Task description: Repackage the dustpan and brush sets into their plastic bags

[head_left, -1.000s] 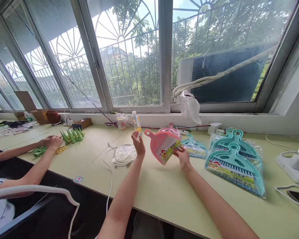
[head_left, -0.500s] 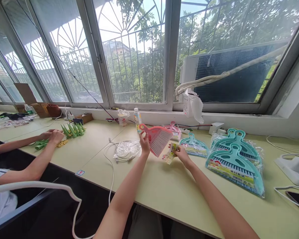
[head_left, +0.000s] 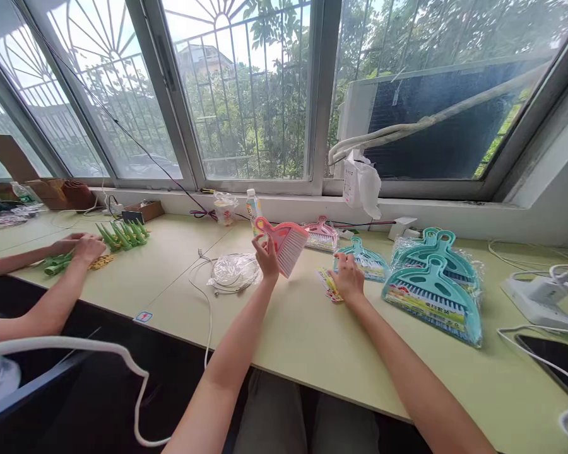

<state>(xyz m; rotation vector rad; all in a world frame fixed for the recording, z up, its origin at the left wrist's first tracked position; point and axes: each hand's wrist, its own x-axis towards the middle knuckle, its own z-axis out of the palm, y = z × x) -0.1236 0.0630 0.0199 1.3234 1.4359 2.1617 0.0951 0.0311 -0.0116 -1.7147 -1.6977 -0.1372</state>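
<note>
My left hand [head_left: 267, 257] is closed around the handle of a pink dustpan-and-brush set [head_left: 288, 246], lifted above the table with its pale bristles pointing down to the right. My right hand [head_left: 349, 277] rests low at the table, fingers apart, touching printed label cards [head_left: 330, 285] that lie partly under it. Just behind that hand lies a teal dustpan-and-brush set [head_left: 366, 260] in clear wrap. Another wrapped pink set [head_left: 322, 234] lies farther back near the wall.
Several wrapped teal sets [head_left: 433, 299] are piled at the right, near a white power strip [head_left: 532, 299] and a phone [head_left: 556, 359]. A bagged cable [head_left: 234, 272], a bottle [head_left: 253, 207] and a cup [head_left: 225, 211] stand left. A co-worker's hands [head_left: 82, 246] handle green pieces.
My right hand has lowered the label cards onto the table and loosened its fingers. The pink set has turned slightly in my left hand. The view has shifted right and down.
</note>
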